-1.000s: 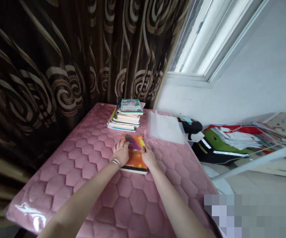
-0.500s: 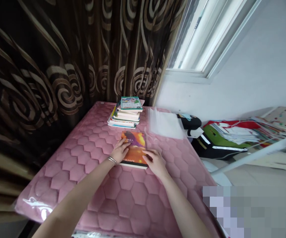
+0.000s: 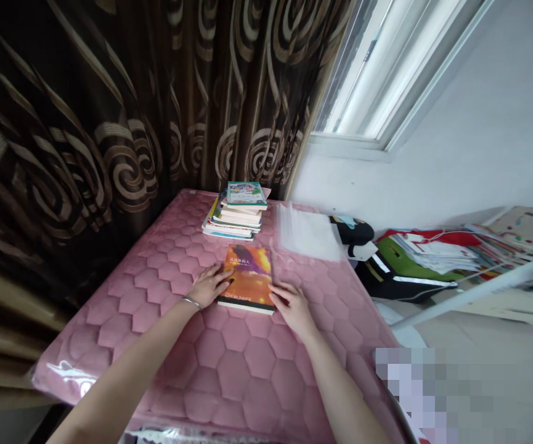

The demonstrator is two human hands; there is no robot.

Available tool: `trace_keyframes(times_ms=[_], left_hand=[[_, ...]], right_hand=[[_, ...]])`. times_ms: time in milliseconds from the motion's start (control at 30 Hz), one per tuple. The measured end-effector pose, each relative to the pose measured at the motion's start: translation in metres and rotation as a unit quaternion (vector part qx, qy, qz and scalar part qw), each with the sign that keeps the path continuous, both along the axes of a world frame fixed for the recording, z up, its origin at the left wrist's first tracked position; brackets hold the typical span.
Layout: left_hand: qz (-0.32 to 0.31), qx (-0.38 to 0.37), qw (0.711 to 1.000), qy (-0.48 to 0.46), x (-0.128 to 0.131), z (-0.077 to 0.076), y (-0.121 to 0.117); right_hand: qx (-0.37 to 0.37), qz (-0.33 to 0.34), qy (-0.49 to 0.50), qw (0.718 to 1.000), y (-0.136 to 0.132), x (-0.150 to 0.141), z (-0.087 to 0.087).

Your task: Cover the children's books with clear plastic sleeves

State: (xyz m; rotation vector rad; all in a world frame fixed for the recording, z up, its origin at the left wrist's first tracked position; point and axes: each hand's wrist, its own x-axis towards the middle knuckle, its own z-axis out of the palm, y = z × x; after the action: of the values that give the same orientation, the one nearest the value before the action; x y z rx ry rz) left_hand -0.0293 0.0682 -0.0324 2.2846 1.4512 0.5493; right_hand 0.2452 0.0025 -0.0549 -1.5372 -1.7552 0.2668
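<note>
A paperback book [image 3: 251, 280] with an orange and purple cover lies face up on the pink quilted mattress [image 3: 248, 376]. At its left edge is my left hand [image 3: 208, 287], open, fingers spread and a few fingertips resting on the cover. A metal bangle [image 3: 192, 302] circles that wrist. My right hand [image 3: 292, 303] lies along the right edge of the book, fingers stretched out and slightly bent, the tips touching the edge. Behind the book stands an uneven stack of books [image 3: 238, 216], topped by one with a green-bordered cover.
Clear plastic sleeves [image 3: 307, 231] lie right of the stack. Past the mattress's right side are a black and green bag [image 3: 395, 271], piled papers [image 3: 442, 246] and a white pole [image 3: 469, 290]. A patterned dark curtain [image 3: 122, 154] hangs behind and left.
My left hand has slid left off much of the cover to the book's edge, uncovering more of the title. My right hand has shifted slightly outward. The book stays in place.
</note>
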Motion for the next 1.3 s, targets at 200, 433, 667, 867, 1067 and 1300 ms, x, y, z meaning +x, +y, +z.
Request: trace_keyframes(times_ms=[200, 433, 667, 867, 1067, 1300], left_hand=[[-0.063, 0.033, 0.996, -0.051, 0.0, 0.01, -0.018], [-0.088, 0.063, 0.992, -0.058, 0.009, 0.008, -0.052], [-0.048, 0.097, 0.993, -0.055, 0.019, 0.004, -0.049], [-0.04, 0.108, 0.991, -0.067, -0.002, 0.002, -0.047], [-0.019, 0.087, 0.993, -0.073, -0.017, 0.005, -0.045], [-0.036, 0.074, 0.991, -0.105, -0.017, 0.004, -0.044]], right_hand=[[0.005, -0.005, 0.002, 1.0, -0.001, 0.0, 0.004], [0.033, 0.028, -0.071, 0.997, -0.02, -0.034, 0.032], [0.03, 0.058, -0.152, 0.986, -0.021, -0.07, 0.031], [0.021, 0.027, -0.151, 0.988, -0.029, -0.033, 0.023], [0.035, 0.017, -0.09, 0.995, -0.035, 0.002, 0.008], [0.032, 0.066, -0.025, 0.997, -0.032, 0.005, 0.0]])
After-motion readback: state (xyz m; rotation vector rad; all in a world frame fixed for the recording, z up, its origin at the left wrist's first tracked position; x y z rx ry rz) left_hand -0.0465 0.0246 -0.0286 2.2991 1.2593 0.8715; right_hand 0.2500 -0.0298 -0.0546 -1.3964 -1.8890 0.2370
